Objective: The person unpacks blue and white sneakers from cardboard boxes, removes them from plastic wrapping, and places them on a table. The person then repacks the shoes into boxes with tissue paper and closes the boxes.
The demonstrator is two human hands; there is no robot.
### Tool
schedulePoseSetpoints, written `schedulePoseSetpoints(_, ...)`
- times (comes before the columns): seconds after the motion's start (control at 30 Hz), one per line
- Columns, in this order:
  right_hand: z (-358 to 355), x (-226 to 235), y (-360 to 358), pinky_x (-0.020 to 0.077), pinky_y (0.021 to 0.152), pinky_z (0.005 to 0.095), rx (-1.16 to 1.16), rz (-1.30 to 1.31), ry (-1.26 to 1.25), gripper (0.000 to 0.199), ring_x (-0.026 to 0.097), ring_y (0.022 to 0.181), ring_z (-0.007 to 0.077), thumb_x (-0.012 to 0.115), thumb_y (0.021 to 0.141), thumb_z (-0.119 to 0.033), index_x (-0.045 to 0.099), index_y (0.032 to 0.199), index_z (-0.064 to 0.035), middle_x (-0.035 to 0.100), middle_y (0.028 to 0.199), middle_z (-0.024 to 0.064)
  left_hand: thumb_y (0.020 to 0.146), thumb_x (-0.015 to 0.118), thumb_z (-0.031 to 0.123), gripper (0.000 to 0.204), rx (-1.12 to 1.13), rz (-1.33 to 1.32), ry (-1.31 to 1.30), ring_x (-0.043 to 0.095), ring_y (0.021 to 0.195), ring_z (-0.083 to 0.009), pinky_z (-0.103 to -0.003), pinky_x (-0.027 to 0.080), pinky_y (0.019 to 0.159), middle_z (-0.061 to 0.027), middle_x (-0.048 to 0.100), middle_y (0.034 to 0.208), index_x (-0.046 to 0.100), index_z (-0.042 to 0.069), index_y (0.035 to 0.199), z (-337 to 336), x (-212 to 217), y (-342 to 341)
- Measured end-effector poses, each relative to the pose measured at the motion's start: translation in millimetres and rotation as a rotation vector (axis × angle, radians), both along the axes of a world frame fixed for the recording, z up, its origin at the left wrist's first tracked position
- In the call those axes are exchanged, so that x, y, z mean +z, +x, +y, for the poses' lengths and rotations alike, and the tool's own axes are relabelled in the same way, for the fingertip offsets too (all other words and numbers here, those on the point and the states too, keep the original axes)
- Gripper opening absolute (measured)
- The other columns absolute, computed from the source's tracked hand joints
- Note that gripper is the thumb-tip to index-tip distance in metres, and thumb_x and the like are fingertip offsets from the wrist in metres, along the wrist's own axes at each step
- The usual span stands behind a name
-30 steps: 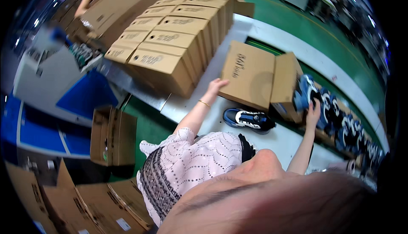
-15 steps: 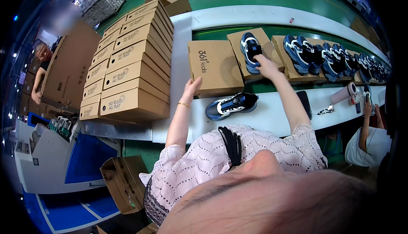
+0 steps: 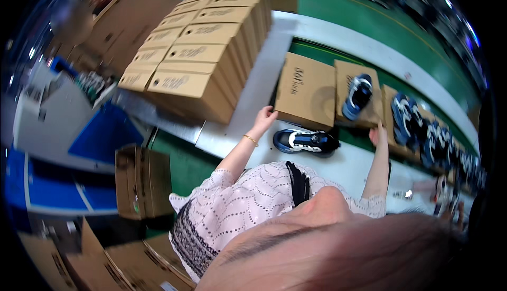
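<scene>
A closed brown shoebox (image 3: pixel 306 90) lies flat ahead of me. My left hand (image 3: pixel 265 115) is at its near left corner, the fingers bent against the edge. To the right is a second brown shoebox (image 3: pixel 343 82) with a blue, black and white sneaker (image 3: pixel 360 96) resting on its lid. My right hand (image 3: pixel 377 134) has left the sneaker and holds that box's near right corner, its fingers partly blurred. Between my arms, a matching sneaker (image 3: pixel 306 142) lies on the white table (image 3: pixel 259 159), just in front of the first box.
Stacked shoeboxes (image 3: pixel 203 34) stand on the metal surface to the left. A row of boxes topped with sneakers (image 3: pixel 406 119) runs off to the right. Open cartons (image 3: pixel 142 182) lie at lower left near a blue and white machine (image 3: pixel 47 111). A person is behind a large carton (image 3: pixel 132 21).
My right hand has let go of the sneaker on the second box and moved to that box's near right corner. My left hand stays at the first box. The view has turned.
</scene>
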State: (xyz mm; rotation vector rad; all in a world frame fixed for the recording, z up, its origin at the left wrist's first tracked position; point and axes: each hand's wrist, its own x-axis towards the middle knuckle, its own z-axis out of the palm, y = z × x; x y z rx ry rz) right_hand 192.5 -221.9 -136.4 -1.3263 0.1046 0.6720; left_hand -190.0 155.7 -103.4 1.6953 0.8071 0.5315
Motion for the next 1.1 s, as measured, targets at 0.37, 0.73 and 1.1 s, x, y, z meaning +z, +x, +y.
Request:
schedulePoseSetpoints(0.37,63.9,-13.6,-49.1,0.023,0.034,0.0163,-0.399,0.245,0.048,0.041,0.035,0.042,0.0068,0.076,0.069,-0.042,0.053,0.087,-0.0134,0.047,0.063,-0.0021,0.079,0.064,0.036,0.054,-0.102,0.077,-0.141,0.059,0.083,-0.016,-0.029,0.047,0.077,-0.0088,0.059,0.096,0.05,0.002,0.119,-18.2,22.8,-75.9)
schedulePoseSetpoints(0.73,41.7,69.6,-179.1,0.0431,0.062,0.0216,0.454,-0.461,-0.315,0.029,0.053,0.083,0.0099,0.067,0.081,-0.025,0.055,0.103,-0.0109,0.055,0.1,0.0026,0.057,0.077,0.029,0.088,-0.577,0.278,0.781,0.035,0.124,-0.0286,-0.052,0.025,0.099,-0.0108,0.039,0.131,0.034,0.015,0.133,-91.4,25.1,-31.8)
schedulePoseSetpoints(1.1,89.4,107.6,-251.1,0.0465,0.079,0.038,0.628,-1.334,-0.534,0.032,0.054,0.098,0.0329,0.073,0.054,0.001,0.056,0.08,-0.0043,0.054,0.116,0.0107,0.081,0.064,0.019,0.018,-0.043,-0.204,0.238,0.059,0.082,-0.0217,-0.032,0.048,0.076,-0.0081,0.06,0.091,0.063,0.008,0.095,-6.6,28.8,-14.4)
